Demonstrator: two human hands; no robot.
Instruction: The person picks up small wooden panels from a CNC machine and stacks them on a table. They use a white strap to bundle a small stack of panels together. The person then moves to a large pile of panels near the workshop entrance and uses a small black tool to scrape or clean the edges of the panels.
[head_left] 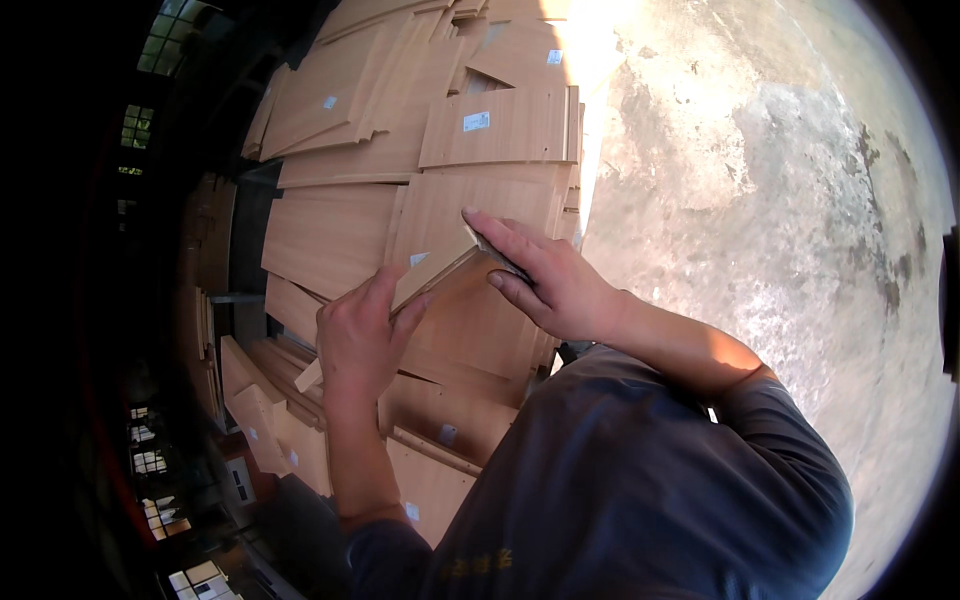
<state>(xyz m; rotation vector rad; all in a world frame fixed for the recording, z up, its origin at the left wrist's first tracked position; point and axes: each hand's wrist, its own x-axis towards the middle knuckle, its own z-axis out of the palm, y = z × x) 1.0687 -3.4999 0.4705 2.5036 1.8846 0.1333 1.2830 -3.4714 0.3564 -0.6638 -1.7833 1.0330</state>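
A narrow light-wood board [435,270] is held up at a slant above the stacked panels. My left hand [362,335] is closed round its lower left end, thumb on the near side and fingers on the far side. At the upper right end, my right hand [550,280] is closed on a thin dark flat piece [502,258]. That piece touches the board's end; its kind cannot be made out. Right under both hands lies a wide wood-coloured panel [480,310].
Stacks of wood-coloured panels [340,225] with small white labels [477,121] spread ahead and to the left. More boards [290,430] lean at the lower left. Sunlit, stained concrete floor [720,200] stretches along the right. Small windows [150,460] show in the dark far left.
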